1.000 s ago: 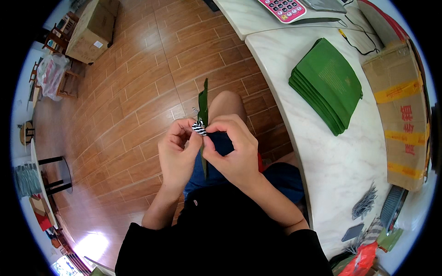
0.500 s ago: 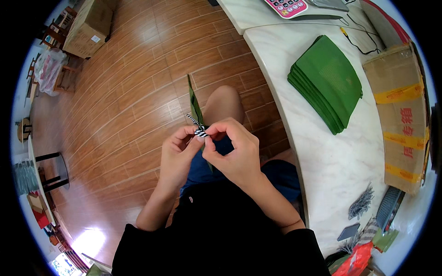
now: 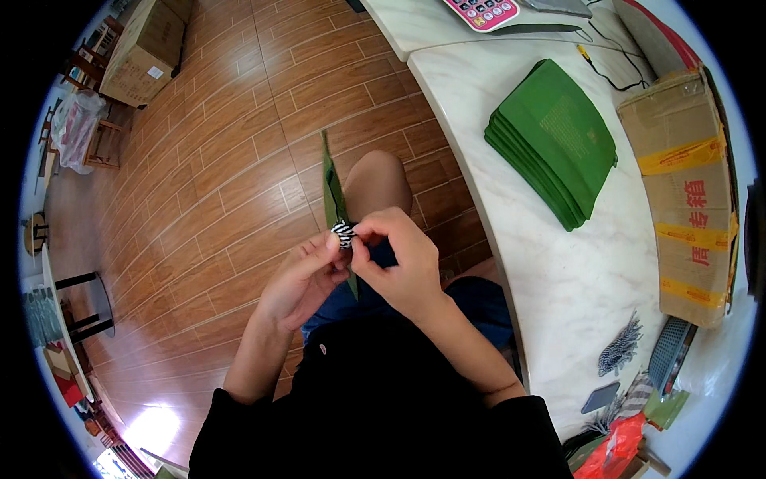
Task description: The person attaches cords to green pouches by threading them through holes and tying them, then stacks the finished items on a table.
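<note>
Marble tabletop (image 3: 558,279) w/ green bag stack (image 3: 554,140), taped carton (image 3: 682,184), pink calculator (image 3: 483,11); wood floor (image 3: 215,176), box (image 3: 148,52) far left.

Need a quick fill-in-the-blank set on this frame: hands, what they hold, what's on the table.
1. Both hands pinch a small black-and-white ____ cord.
2. The left hand and right hand work over a folded ____ bag.
3. The stack of green bags lies on a ____ table.
4. The floor is ____.

Missing: striped; green; white marble; wood

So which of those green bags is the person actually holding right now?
The single green bag pinched edge-on between both hands over the lap, with a black-and-white striped cord. The other green bags lie flat, stacked on the white table.
</note>
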Demonstrator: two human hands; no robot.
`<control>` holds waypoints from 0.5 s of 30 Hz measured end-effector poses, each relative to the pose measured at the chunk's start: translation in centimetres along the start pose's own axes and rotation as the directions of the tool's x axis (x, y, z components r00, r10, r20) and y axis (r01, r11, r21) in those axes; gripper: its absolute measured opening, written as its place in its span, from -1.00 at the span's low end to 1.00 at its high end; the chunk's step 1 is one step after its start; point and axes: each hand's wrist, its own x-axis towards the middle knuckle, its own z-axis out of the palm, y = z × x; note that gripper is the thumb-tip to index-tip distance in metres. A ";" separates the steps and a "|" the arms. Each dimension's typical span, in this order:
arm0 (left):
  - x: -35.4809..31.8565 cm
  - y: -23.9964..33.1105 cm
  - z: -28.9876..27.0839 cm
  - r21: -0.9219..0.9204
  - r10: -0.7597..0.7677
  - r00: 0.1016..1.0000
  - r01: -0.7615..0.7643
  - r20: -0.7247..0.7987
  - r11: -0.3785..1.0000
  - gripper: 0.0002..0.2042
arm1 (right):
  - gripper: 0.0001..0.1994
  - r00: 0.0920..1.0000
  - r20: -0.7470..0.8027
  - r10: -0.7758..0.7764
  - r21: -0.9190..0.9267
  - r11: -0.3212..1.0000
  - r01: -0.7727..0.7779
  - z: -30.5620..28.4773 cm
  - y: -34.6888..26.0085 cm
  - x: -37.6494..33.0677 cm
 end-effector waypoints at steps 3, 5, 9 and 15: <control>0.1 -0.1 1.3 -0.024 -0.004 0.997 0.002 -0.082 1.000 -0.80 | -0.73 0.985 -0.028 -0.171 -0.148 0.975 0.165 0.0 0.1 -0.3; 0.5 -0.6 1.4 -0.014 0.035 0.988 -0.037 -0.147 0.999 -0.81 | -0.70 0.973 -0.027 -0.230 -0.212 0.952 0.219 -0.1 0.3 -0.3; 0.9 -1.5 1.5 0.051 0.112 0.965 -0.103 -0.238 0.993 -0.85 | -0.70 0.963 -0.037 -0.267 -0.268 0.931 0.248 0.0 0.9 -0.5; 1.6 -3.1 1.8 0.413 0.450 0.842 -0.311 -0.298 0.856 -0.90 | -0.79 0.978 -0.092 -0.188 -0.427 0.894 0.132 0.6 0.7 -1.4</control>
